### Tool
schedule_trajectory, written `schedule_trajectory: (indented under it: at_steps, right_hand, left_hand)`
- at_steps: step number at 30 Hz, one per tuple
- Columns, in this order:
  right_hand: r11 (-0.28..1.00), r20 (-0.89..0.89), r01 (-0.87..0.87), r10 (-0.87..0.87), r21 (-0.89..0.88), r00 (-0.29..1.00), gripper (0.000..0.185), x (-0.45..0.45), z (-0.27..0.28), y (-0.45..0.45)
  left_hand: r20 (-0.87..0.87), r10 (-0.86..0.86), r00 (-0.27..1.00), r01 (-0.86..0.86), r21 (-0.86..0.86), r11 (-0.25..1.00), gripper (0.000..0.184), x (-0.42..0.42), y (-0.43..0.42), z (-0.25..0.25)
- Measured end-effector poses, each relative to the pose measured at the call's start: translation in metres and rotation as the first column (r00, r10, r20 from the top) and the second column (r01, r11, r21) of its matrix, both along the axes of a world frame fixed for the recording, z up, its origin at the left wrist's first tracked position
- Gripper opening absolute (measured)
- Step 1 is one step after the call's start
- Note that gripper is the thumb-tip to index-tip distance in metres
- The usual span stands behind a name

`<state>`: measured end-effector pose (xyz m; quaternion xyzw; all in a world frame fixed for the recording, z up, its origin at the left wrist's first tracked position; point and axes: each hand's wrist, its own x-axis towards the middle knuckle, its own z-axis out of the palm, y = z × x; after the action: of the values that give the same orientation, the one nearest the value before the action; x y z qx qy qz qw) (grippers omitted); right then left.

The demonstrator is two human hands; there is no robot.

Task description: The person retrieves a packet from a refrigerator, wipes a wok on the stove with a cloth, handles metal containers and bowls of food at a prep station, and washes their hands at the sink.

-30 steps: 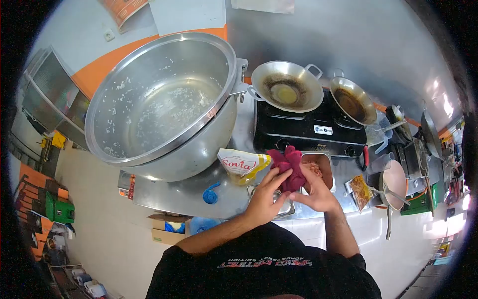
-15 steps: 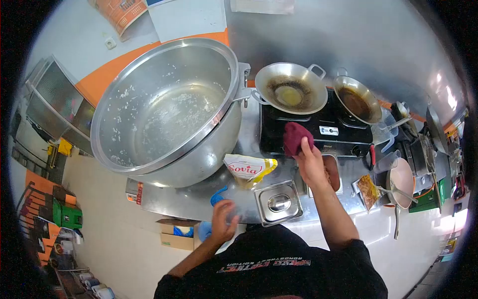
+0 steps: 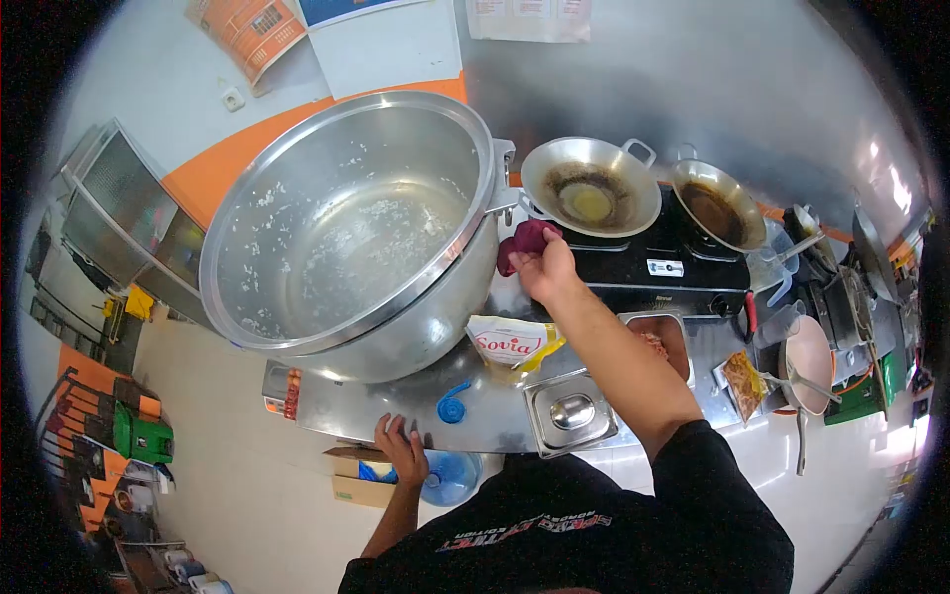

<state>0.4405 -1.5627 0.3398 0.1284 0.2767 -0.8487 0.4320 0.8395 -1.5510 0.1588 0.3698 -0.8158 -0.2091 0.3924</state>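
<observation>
right hand (image 3: 546, 275) is gripping cloth (image 3: 527, 241) left of stove (image 3: 606, 295); open left hand (image 3: 401, 451) is apparently touching counter's (image 3: 341, 401) near edge.

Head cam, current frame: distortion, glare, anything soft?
Head view: strong fisheye, corners black; glare spots on the steel wall at right, blown-out light near the right edge; soft sheen on the big pot; lettering on the packet legible, small print on the stove hard to read; maroon cloth in the right hand shows little fold detail.
</observation>
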Motion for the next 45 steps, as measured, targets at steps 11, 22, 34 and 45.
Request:
schedule_trajectory:
  at_steps: [11, 22, 34, 45]
  right_hand:
    - [0.958, 0.075, 0.275, -0.269, -0.077, 0.96, 0.016, -0.002, 0.016, -0.038]
    - [0.929, -0.027, 0.337, -0.337, 0.154, 0.941, 0.009, -0.014, 0.001, -0.055]
    - [0.829, -0.145, 0.379, -0.351, 0.411, 0.925, 0.023, -0.021, 0.012, -0.032]
    - [0.887, -0.282, 0.346, -0.262, 0.307, 0.923, 0.022, -0.049, 0.006, 0.065]
  left_hand:
    - [0.178, 0.067, 0.982, -0.048, -0.108, 0.993, 0.049, -0.006, -0.007, -0.014]
    - [0.193, 0.089, 0.977, -0.062, -0.142, 0.988, 0.05, -0.006, -0.01, -0.02]
    - [0.212, 0.083, 0.974, -0.047, -0.171, 0.984, 0.049, -0.009, -0.007, -0.015]
    - [0.242, 0.107, 0.964, -0.068, -0.165, 0.984, 0.053, -0.01, -0.007, -0.019]
